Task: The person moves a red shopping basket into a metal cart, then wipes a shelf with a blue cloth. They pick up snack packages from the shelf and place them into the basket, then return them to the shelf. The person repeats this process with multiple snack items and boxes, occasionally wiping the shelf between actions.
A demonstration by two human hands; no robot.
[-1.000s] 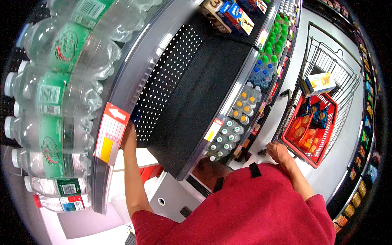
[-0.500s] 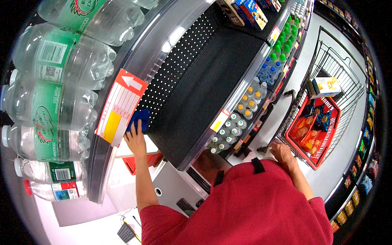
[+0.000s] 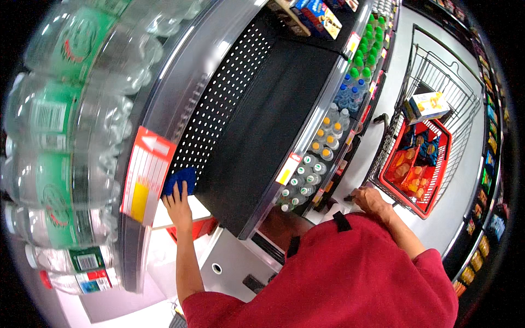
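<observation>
L grip (image 3: 178,208) spread on blue cloth (image 3: 183,177), tag (image 3: 146,175) & bottles (image 3: 54,117) to L; R grip (image 3: 373,201) unclear, nr cart (image 3: 462,128)

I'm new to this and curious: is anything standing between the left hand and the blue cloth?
Nothing visible does: the left hand rests directly on the blue cloth, which appears to lie against the dotted back panel.
</observation>
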